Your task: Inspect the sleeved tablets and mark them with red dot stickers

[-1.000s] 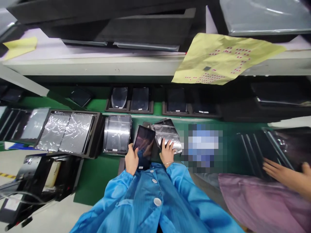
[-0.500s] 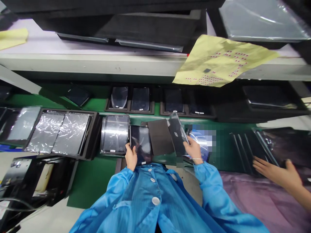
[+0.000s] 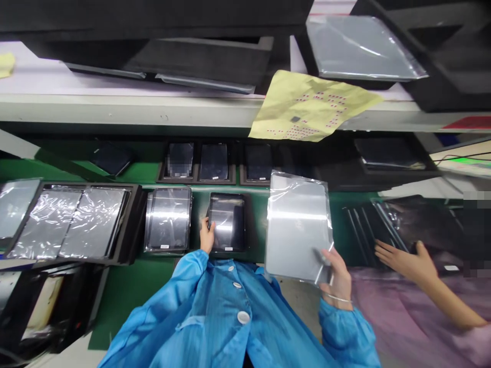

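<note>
Well to the left of a black tablet (image 3: 230,210), a dark foam tray (image 3: 129,225) holds two glossy bagged sheets (image 3: 92,225) side by side at a green workbench (image 3: 130,296). Just left of the tablet stands a stack of film-wrapped screens (image 3: 171,220), a small white label on the top one. At the tablet's left edge, a worker in a blue jacket (image 3: 218,327) grips it with the left hand (image 3: 207,236), thumb over the face; whether the tablet rests directly on the bench cannot be told. Behind it, dark screens (image 3: 214,161) sit in shallow trays.

To the tablet's right, well apart from the left hand, the right hand (image 3: 339,278) is clamped on the lower right corner of a grey panel (image 3: 297,225) in clear plastic. Above and right of the tablet, a yellow sheet (image 3: 310,110) dotted in red hangs at a shelf (image 3: 134,110) edge. Farthest right of the tablet, a co-worker's hand (image 3: 408,263) is beside dark panels (image 3: 416,225), blurred.
</note>
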Action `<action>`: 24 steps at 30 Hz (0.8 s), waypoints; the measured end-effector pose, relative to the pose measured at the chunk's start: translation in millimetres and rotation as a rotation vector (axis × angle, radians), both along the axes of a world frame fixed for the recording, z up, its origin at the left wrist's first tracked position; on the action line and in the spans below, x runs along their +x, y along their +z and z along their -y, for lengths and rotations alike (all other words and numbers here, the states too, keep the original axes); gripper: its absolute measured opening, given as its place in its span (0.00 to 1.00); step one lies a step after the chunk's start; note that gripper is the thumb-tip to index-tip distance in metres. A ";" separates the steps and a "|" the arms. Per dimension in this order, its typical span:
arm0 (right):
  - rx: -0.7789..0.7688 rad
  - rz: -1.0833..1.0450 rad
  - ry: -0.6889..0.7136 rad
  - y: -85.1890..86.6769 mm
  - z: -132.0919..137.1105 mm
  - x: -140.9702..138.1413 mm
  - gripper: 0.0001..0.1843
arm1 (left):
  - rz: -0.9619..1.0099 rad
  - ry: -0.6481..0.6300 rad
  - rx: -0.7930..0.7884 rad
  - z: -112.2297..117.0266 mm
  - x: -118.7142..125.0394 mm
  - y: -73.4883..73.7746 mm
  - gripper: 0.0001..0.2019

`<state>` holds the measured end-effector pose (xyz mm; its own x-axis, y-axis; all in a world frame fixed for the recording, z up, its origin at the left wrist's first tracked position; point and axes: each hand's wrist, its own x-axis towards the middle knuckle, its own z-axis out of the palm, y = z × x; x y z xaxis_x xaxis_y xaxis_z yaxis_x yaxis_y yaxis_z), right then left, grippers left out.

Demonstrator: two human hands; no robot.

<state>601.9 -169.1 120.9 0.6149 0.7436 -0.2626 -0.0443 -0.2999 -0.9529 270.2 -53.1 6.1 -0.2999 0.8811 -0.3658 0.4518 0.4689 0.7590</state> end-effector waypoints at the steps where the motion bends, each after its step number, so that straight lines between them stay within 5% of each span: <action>1: 0.008 -0.028 -0.008 3.8 0.3 -7.1 0.18 | 0.007 -0.011 -0.001 -4.8 5.7 1.3 0.14; 5: 0.058 -0.231 -0.025 14.5 1.7 -35.8 0.25 | -0.003 -0.025 0.036 -15.7 20.2 35.8 0.21; 9: 0.096 -0.306 0.029 7.6 9.1 -53.2 0.24 | 0.154 -0.134 0.173 -11.9 28.9 120.3 0.25; 12: 0.106 -0.295 0.105 -3.9 14.3 -58.3 0.21 | 0.701 -0.326 0.309 -1.7 40.1 189.5 0.29; 15: 0.157 -0.286 0.163 -7.1 17.9 -60.9 0.21 | 0.801 -0.418 0.408 7.6 48.8 235.7 0.36; 18: 0.161 -0.301 0.238 2.6 20.7 -63.5 0.23 | 0.791 -0.423 0.425 13.0 49.7 255.9 0.44; 24: 0.166 -0.224 0.298 20.7 24.0 -67.7 0.32 | 0.784 -0.379 0.415 18.3 44.8 266.8 0.41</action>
